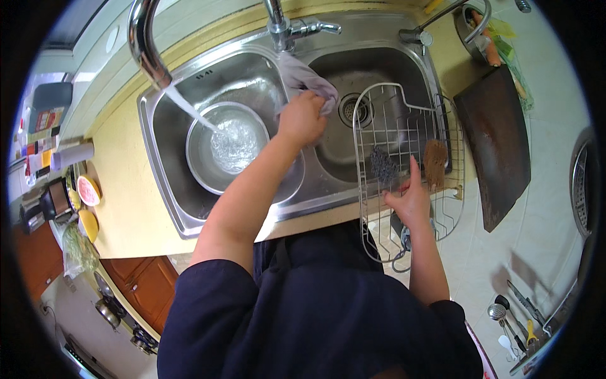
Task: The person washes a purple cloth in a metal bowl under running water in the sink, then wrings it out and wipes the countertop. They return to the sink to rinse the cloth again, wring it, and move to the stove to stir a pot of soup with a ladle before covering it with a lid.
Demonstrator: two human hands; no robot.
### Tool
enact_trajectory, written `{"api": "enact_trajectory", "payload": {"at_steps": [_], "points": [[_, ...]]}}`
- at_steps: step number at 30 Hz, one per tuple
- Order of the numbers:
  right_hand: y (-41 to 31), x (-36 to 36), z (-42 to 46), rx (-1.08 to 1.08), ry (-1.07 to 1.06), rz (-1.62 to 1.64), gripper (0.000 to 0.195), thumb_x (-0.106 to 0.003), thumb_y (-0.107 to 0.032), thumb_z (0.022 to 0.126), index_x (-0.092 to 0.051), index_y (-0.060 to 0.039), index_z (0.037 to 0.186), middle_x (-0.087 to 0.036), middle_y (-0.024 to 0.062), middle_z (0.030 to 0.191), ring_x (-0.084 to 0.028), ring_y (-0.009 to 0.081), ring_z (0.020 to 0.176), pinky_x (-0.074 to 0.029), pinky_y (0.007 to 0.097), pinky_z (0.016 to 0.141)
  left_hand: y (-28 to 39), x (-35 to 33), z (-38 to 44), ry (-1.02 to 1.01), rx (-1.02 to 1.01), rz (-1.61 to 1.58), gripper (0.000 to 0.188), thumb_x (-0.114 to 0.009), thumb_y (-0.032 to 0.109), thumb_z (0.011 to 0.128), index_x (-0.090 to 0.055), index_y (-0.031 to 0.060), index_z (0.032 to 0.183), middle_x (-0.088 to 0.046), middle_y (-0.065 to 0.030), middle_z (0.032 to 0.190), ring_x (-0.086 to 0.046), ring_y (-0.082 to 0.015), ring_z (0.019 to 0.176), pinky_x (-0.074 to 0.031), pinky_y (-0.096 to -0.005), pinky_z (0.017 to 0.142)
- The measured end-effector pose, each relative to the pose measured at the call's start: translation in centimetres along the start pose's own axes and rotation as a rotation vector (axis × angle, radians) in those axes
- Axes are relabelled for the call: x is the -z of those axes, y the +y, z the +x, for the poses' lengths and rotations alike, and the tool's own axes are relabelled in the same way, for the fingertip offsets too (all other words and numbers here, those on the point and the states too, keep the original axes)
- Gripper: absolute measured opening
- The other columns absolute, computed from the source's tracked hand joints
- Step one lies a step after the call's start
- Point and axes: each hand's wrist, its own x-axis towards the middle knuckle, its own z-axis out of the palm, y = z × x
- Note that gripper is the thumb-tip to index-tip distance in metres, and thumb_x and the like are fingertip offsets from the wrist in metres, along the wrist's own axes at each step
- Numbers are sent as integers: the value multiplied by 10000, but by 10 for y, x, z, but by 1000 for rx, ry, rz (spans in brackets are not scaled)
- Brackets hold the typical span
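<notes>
My left hand (303,118) grips a greyish cloth (307,78) over the divider of the steel double sink (331,199). Near the scouring items in the wire rack (401,130) is my right hand (411,196), thumb and forefinger spread; whether it bears the rack's weight I cannot tell. The rack lies partly over the right basin and holds a dark steel-wool scourer (382,166) and a brown sponge-like pad (435,163). Water pours from the curved faucet (150,52) into a round metal bowl (196,156) in the left basin.
A second tap (303,29) stands behind the divider. Right of the sink are a dark board (494,142) and a pot (468,35) with carrots. Cut citrus fruit (89,190) and bagged greens (79,246) lie on the left. Utensils (513,322) hang at lower right.
</notes>
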Motion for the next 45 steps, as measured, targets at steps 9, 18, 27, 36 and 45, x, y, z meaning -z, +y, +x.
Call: {"api": "enact_trajectory", "payload": {"at_steps": [9,18,27,36,45], "points": [[-22,-4,18,67,-45,-73,1025,-778,-296,621,-239,-114,1473,-622,78,765,-641,264,733,-506,374,699,41,-26,-131,-91,-95,-181,224,-642,161,676,-617,78,883,-549,-121,939,-530,-357,884,-470,-442,766],[-76,-29,71,187,-63,-225,1036,-746,-370,629,-206,-129,1481,-675,104,837,-666,298,809,-510,402,740,9,17,-199,-105,185,-121,267,-654,192,658,-656,109,912,-560,-83,915,-531,-317,873,-487,-424,746],[-75,-72,124,188,-24,-229,1000,-712,-322,659,-172,-250,1497,-679,112,927,-664,312,856,-501,422,754,-64,57,-300,180,546,58,299,-696,179,653,-657,115,943,-581,-79,991,-541,-333,962,-490,-421,797],[-70,-71,126,97,-24,-213,1018,-706,-288,665,-132,-201,1502,-640,189,1095,-637,351,965,-491,418,812,-135,96,-325,296,792,278,356,-730,167,674,-626,156,1013,-551,-74,1041,-526,-335,1012,-498,-429,817],[-34,-84,148,171,68,-399,1105,-742,-326,656,-55,-167,1506,-579,207,1218,-592,361,1074,-432,477,916,-186,124,-281,421,653,335,365,-725,118,655,-649,167,1009,-545,-93,1014,-531,-331,1000,-482,-426,826]]}}
